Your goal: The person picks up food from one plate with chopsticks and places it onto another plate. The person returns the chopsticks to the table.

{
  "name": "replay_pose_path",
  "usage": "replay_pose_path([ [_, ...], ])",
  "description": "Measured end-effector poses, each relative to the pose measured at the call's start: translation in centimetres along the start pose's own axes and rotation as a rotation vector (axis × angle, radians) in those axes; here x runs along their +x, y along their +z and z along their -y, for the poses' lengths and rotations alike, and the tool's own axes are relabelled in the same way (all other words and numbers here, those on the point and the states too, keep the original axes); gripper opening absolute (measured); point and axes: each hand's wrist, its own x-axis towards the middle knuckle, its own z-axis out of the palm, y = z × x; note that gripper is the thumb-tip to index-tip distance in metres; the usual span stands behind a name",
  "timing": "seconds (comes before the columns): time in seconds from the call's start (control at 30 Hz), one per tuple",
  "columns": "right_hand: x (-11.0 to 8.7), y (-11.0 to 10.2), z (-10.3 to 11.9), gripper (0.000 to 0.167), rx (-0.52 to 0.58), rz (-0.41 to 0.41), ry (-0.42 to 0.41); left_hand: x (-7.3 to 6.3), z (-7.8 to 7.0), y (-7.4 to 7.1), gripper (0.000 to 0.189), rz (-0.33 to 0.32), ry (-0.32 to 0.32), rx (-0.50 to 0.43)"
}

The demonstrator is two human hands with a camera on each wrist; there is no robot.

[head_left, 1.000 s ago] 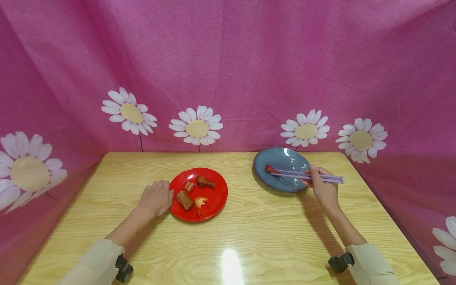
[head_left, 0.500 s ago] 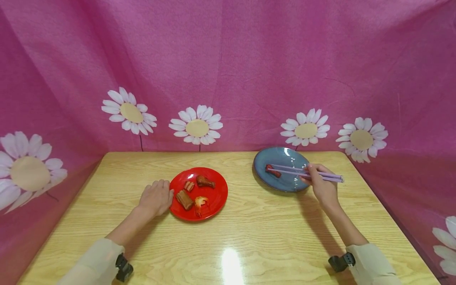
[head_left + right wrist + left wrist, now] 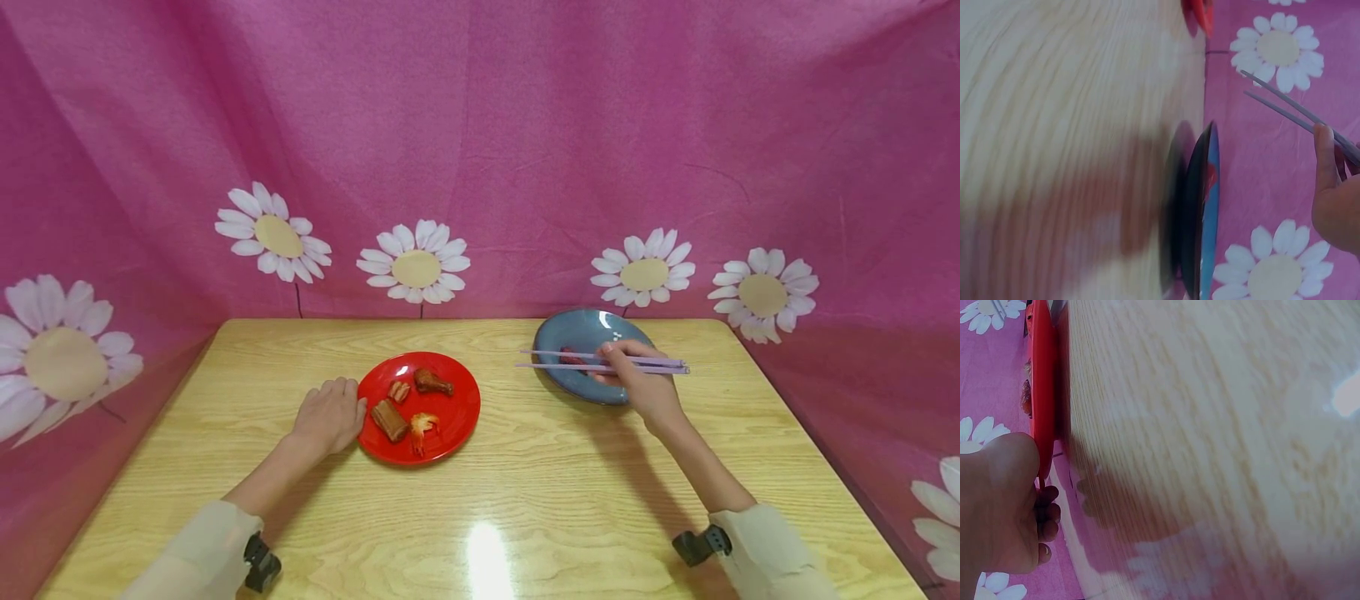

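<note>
My right hand (image 3: 648,396) holds a pair of pale purple chopsticks (image 3: 1279,111), their tips spread apart with nothing between them. They pass above the blue plate (image 3: 553,335), tips beyond its left rim. A dark red piece of food (image 3: 573,361) lies on that plate, partly covered by the chopsticks in the head view. My left hand (image 3: 328,418) grips the left rim of the red plate (image 3: 456,417), thumb above and fingertips curled below in the left wrist view. On it lie a drumstick (image 3: 432,382), a shrimp (image 3: 422,432), a brown ribbed block (image 3: 389,420) and a small brown piece (image 3: 398,392).
Both plates stand on a wood-grain table (image 3: 517,467). A pink cloth (image 3: 510,150) with daisies hangs behind the table and along its sides. Each sleeve bears a small black camera, such as the left camera (image 3: 261,564).
My right hand has moved left with the chopsticks, and their tips have passed from the red food to beyond the blue plate's rim. The left hand and red plate have stayed put.
</note>
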Motion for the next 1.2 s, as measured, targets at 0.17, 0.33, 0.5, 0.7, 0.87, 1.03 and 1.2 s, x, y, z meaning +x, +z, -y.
replay_pose_path([
  [0.17, 0.4, 1.9, 0.1, 0.024, 0.003, 0.048, 0.011, 0.0, 0.0, 0.0, 0.023, 0.010, -0.003, 0.002],
  [0.33, 0.6, 3.4, 0.0, 0.017, -0.029, 0.093, 0.031, 0.1, 0.0, -0.1, 0.023, 0.014, -0.006, 0.000],
  [0.5, 0.7, 4.7, -0.2, 0.029, -0.055, 0.118, 0.066, 0.1, -0.1, -0.1, 0.023, 0.012, -0.005, -0.002],
  [0.7, 0.9, 5.8, -0.9, 0.031, -0.051, 0.131, 0.104, 0.1, -0.1, -0.1, 0.023, 0.012, -0.008, 0.000],
  [0.87, 1.0, 6.6, -1.3, 0.030, -0.024, 0.127, 0.116, 0.1, -0.1, -0.2, 0.024, 0.028, -0.016, -0.004],
  [1.03, 1.2, 7.3, -1.5, 0.030, -0.021, 0.118, 0.126, 0.1, -0.1, -0.2, 0.024, 0.029, -0.016, -0.005],
  [1.2, 1.4, 8.0, -1.8, 0.028, -0.042, 0.129, 0.122, 0.0, -0.2, -0.3, 0.023, 0.019, -0.010, -0.001],
])
